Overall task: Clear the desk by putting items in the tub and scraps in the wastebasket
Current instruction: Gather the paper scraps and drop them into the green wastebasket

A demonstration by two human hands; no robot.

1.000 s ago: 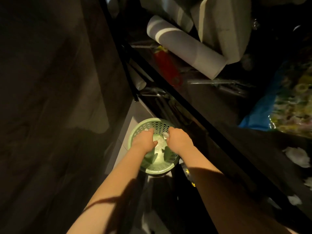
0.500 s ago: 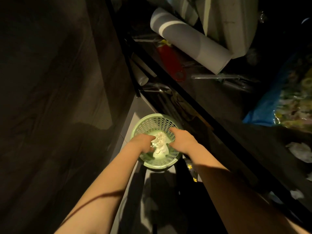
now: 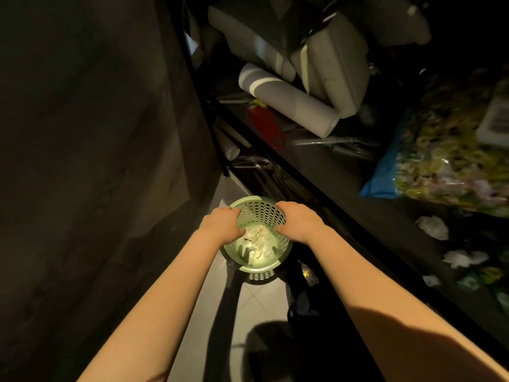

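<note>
Your left hand (image 3: 221, 226) hangs over the left rim of the round pale-green perforated plastic wastebasket (image 3: 259, 267), fingers curled down and inward; you cannot tell from here whether it pinches anything. The wastebasket stands on the grey tiled floor (image 3: 220, 296), just beside the edge of the dark tabletop (image 3: 344, 183). Inside it, on the bottom, lies a heap of crumpled whitish paper scraps (image 3: 259, 241). Your right hand (image 3: 298, 221) rests over the right rim, fingers bent loosely with nothing visibly gripped.

Further right and up, on the tabletop, lies a grey cardboard tube with a pale band (image 3: 289, 99), with a red flat object (image 3: 265, 124) near its lower side. To the right sits a clear plastic bag with a blue edge holding yellow and green pieces (image 3: 440, 161). Near it, toward you, white crumpled paper wads (image 3: 432, 227) lie scattered on the tabletop. A whitish label at the far right (image 3: 495, 119) is too blurred to read.
</note>
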